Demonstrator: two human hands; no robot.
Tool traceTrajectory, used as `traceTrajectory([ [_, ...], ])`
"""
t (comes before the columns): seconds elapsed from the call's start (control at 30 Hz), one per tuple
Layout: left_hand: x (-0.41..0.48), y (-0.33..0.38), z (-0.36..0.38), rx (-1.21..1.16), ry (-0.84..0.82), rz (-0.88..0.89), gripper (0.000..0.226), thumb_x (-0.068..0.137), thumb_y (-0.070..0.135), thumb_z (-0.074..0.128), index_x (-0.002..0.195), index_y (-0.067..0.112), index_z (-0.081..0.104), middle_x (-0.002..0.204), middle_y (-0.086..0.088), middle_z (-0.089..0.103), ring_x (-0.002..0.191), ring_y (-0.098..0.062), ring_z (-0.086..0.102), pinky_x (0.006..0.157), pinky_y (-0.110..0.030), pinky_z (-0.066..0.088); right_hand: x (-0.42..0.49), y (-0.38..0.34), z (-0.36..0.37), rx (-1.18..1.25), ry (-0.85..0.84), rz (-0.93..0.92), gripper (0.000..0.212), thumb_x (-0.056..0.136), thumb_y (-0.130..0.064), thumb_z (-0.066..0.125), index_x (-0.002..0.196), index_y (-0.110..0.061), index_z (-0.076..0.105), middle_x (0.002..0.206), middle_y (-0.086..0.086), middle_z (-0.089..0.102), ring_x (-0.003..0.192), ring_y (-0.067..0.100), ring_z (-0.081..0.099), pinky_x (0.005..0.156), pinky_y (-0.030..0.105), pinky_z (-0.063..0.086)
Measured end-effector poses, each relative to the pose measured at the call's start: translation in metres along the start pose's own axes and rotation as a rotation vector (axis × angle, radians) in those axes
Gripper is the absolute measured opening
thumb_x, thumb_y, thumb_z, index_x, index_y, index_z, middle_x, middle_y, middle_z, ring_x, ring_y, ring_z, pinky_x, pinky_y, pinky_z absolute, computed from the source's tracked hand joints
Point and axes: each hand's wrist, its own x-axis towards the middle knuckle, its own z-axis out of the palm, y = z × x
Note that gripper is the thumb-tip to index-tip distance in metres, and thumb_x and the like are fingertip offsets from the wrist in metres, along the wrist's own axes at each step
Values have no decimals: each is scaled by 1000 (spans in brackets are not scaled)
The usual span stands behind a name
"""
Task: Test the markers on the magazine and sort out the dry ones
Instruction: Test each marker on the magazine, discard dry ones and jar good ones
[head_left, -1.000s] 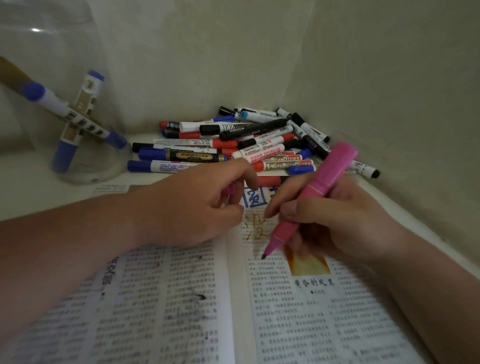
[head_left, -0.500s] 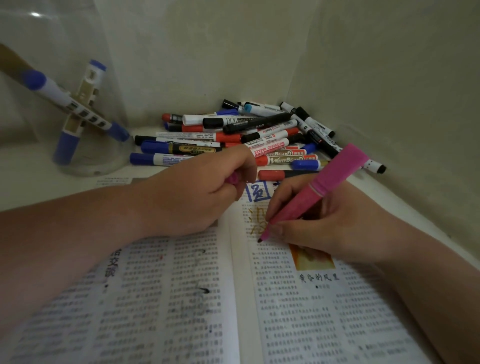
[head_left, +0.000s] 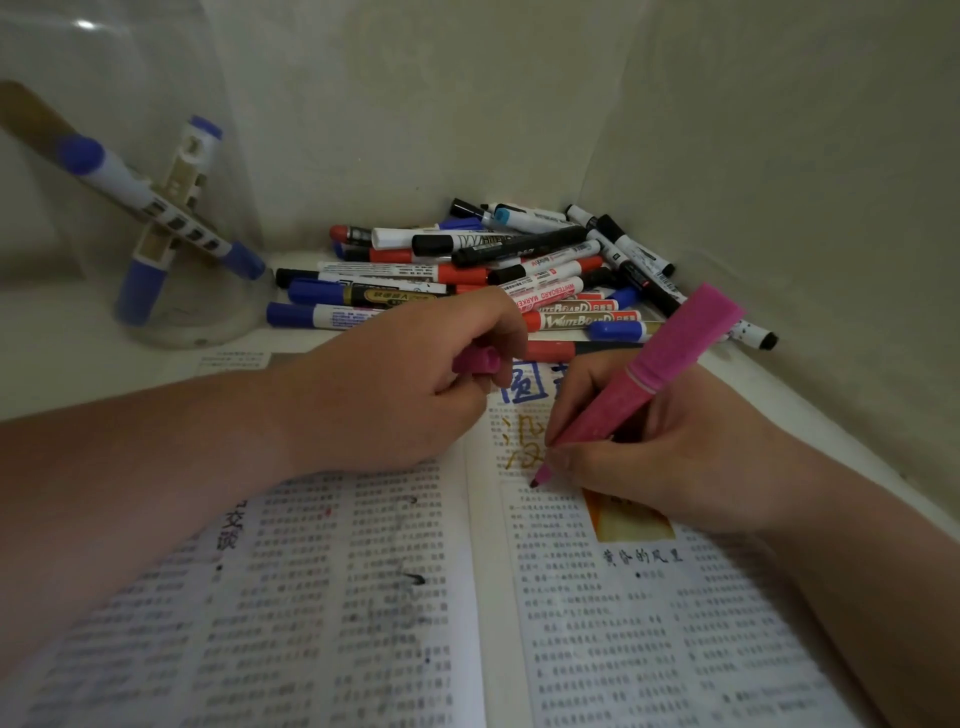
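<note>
An open magazine (head_left: 395, 613) lies flat in front of me, with a few dark ink marks on its left page. My right hand (head_left: 670, 467) grips an uncapped pink marker (head_left: 639, 395) like a pen, its tip down on the right page near the top. My left hand (head_left: 395, 395) rests on the top of the left page and holds the pink cap (head_left: 475, 359) between its curled fingers. A pile of markers (head_left: 509, 270) in black, red and blue lies in the corner behind both hands.
A clear plastic container (head_left: 171, 218) stands at the back left with a few blue-capped markers leaning inside it. Pale walls meet in a corner close behind the pile and run along the right side.
The pink marker's tip has travelled up the right page toward the headline and now sits just below it. My left hand has kept its place with the cap.
</note>
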Motion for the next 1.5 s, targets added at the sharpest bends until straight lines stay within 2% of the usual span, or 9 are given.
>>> traceTrajectory([
  [0.2, 3, -7, 1, 76, 83, 68, 35, 96, 14, 61, 124, 36, 58, 110, 24, 66, 91, 12, 60, 75, -4, 41, -3, -2, 0, -4, -94, 5, 12, 82, 0, 80, 79, -8, 72, 62, 17, 64, 48, 18, 54, 45, 26, 44],
  [0.37, 1, -5, -1, 135, 137, 115, 42, 92, 24, 72, 129, 38, 61, 105, 39, 57, 95, 15, 58, 81, -5, 43, -2, -1, -2, 33, -38, 23, 15, 79, 6, 79, 77, -3, 67, 55, 2, 62, 45, 10, 56, 43, 21, 45],
  [0.5, 3, -2, -1, 47, 112, 79, 48, 87, 25, 76, 129, 40, 59, 110, 26, 68, 100, 8, 64, 88, -17, 51, -2, -2, -1, 7, -12, 36, 17, 80, 12, 73, 74, -1, 63, 51, 1, 58, 40, 9, 51, 41, 19, 41],
  [0.7, 1, 1, -1, -11, 114, 48, 50, 79, 23, 84, 119, 38, 59, 96, 19, 66, 93, 2, 67, 83, -11, 51, 0, 0, 1, -45, 32, -1, 16, 78, 2, 79, 73, -5, 66, 56, 7, 60, 48, 10, 55, 46, 20, 44],
  [0.9, 3, -1, -1, 66, 94, 72, 51, 82, 26, 81, 125, 40, 58, 96, 26, 67, 96, 4, 61, 83, -14, 48, 0, 4, 1, -53, -13, -75, 14, 78, -9, 84, 77, -15, 71, 69, 16, 67, 59, 35, 61, 55, 36, 50],
  [1.07, 3, -1, 0, -27, 34, 41, 62, 80, 22, 83, 134, 36, 56, 98, 22, 69, 96, 1, 66, 86, -18, 53, 5, 9, -7, 244, 160, -150, 12, 75, 3, 79, 80, -2, 69, 58, -2, 62, 46, 4, 55, 46, 13, 42],
  [1.23, 3, 1, 3, -173, -25, 37, 73, 79, 17, 85, 132, 48, 46, 98, 16, 71, 96, -10, 70, 86, -30, 57, 12, 20, -6, 359, 282, -253, 9, 79, -7, 68, 82, -10, 76, 58, 10, 55, 44, 18, 35, 45, 24, 29],
  [1.4, 4, 3, 3, -190, -40, 7, 74, 78, 20, 85, 130, 52, 44, 99, 16, 73, 97, -5, 69, 89, -24, 55, 11, 17, -3, 252, 242, -274, 3, 84, -2, 73, 85, 0, 70, 62, -2, 66, 50, 6, 58, 52, 14, 45],
  [1.5, 4, 4, 3, -199, -52, -4, 75, 78, 21, 85, 130, 54, 43, 99, 17, 74, 98, -4, 69, 89, -17, 51, 14, 23, -1, 90, 220, -243, 7, 82, -15, 76, 88, -16, 72, 84, 12, 73, 82, 29, 72, 76, 50, 59],
])
